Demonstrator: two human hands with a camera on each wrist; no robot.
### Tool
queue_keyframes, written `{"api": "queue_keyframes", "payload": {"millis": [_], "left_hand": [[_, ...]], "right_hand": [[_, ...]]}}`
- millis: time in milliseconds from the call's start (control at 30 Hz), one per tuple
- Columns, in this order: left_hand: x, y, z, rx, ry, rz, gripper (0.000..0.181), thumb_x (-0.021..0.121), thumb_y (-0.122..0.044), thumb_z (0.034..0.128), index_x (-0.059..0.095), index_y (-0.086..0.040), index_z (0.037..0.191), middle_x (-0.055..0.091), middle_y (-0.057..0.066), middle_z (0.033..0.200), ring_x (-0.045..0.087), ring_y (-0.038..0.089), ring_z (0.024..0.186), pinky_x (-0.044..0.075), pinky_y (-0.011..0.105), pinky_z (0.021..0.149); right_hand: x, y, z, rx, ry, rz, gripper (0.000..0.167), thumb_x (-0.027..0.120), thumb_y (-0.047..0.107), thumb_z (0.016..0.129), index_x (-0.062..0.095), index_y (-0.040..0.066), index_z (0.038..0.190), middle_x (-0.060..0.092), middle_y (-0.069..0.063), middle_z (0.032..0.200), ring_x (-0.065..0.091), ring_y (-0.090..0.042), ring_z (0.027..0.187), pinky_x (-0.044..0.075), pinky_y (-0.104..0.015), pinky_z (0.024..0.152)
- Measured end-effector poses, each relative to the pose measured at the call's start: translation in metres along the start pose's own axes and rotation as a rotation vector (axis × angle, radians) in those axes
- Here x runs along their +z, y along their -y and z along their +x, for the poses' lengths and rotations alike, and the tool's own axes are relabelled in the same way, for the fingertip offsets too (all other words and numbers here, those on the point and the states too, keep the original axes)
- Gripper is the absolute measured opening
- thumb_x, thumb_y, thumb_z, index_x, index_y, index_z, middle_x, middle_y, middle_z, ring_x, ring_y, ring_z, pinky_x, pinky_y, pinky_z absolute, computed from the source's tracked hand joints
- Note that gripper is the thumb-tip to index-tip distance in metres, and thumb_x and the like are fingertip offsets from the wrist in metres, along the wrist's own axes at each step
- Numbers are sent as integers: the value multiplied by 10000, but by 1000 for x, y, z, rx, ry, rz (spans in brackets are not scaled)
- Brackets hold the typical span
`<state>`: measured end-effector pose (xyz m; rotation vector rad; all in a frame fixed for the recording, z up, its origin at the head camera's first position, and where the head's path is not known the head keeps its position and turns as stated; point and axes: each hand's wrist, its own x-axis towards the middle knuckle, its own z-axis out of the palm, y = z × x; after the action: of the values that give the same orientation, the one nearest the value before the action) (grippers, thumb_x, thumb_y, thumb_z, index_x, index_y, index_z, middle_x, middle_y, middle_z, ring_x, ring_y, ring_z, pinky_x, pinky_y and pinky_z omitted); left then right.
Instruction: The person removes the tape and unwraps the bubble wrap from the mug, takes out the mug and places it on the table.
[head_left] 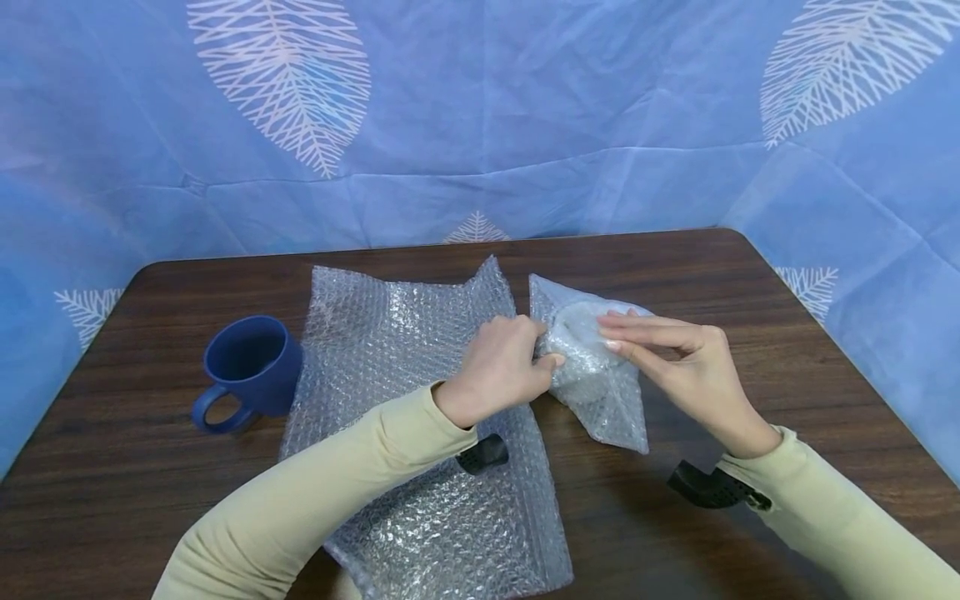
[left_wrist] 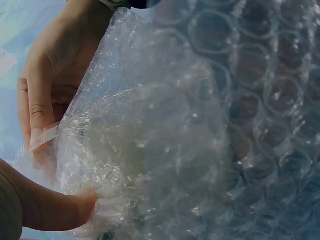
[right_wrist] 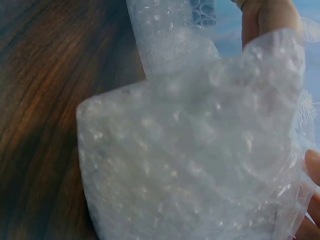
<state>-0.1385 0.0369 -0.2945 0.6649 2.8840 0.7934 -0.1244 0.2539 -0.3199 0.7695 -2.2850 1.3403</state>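
Observation:
A bundle of bubble wrap [head_left: 600, 392] lies right of centre on the table, a pale round shape showing through it. At its left edge my left hand [head_left: 498, 367] pinches the wrap, thumb pressed on it in the left wrist view. My right hand [head_left: 686, 367] reaches the bundle's upper right side, fingers extended and thumb close to them. In the left wrist view, a narrow clear strip [left_wrist: 47, 136] runs from the wrap to the right hand's fingers [left_wrist: 40, 107], which pinch it. The bundle [right_wrist: 185, 165] hides most of both hands in the right wrist view.
A large flat sheet of bubble wrap [head_left: 450, 525] spreads left of the bundle, under my left forearm. Beside its left edge a blue mug [head_left: 262, 375] stands upright, handle towards the lower left. Behind the dark wooden table [head_left: 802, 367] hangs a blue cloth [head_left: 562, 100].

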Motion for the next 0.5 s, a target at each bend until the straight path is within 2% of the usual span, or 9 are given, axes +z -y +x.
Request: {"api": "queue_keyframes", "payload": {"millis": [100, 200, 333, 433, 500], "left_hand": [[0, -1, 0, 13, -6, 0, 207, 676, -276, 901, 653, -93, 808, 395, -42, 499, 415, 101, 436, 325, 226, 435], [0, -3, 0, 24, -11, -7, 310, 668, -264, 907, 538, -125, 662, 355, -47, 481, 380, 101, 415, 303, 221, 420], [-1, -4, 0, 12, -6, -7, 387, 661, -259, 911, 445, -156, 608, 321, -49, 480, 345, 97, 409, 291, 217, 422], [-2, -4, 0, 3, 6, -8, 345, 664, -261, 911, 486, -151, 636, 321, -51, 484, 336, 88, 414, 297, 212, 436], [-3, -3, 1, 11, 16, -13, 322, 663, -258, 910, 516, -136, 652, 314, -58, 478, 328, 76, 408, 296, 206, 434]], "right_hand": [[-1, 0, 0, -28, -7, -5, 307, 719, -148, 750, 752, 24, 1003, 734, -77, 1034, 641, -128, 1098, 461, -267, 982], [-1, 0, -1, -43, -22, 6, 298, 710, -164, 748, 748, -1, 994, 735, -87, 1021, 649, -128, 1084, 440, -287, 1011], [-1, 1, -1, 58, -12, 86, 223, 692, -123, 797, 737, -31, 995, 737, -20, 1035, 645, -122, 1092, 486, -249, 938], [-2, 1, 0, 136, 6, 168, 174, 677, -90, 830, 722, -70, 997, 735, 12, 1046, 646, -118, 1089, 510, -243, 880], [-2, 1, 1, 137, 9, 160, 169, 677, -83, 833, 727, -59, 993, 735, 24, 1042, 650, -99, 1072, 516, -226, 861]]}}
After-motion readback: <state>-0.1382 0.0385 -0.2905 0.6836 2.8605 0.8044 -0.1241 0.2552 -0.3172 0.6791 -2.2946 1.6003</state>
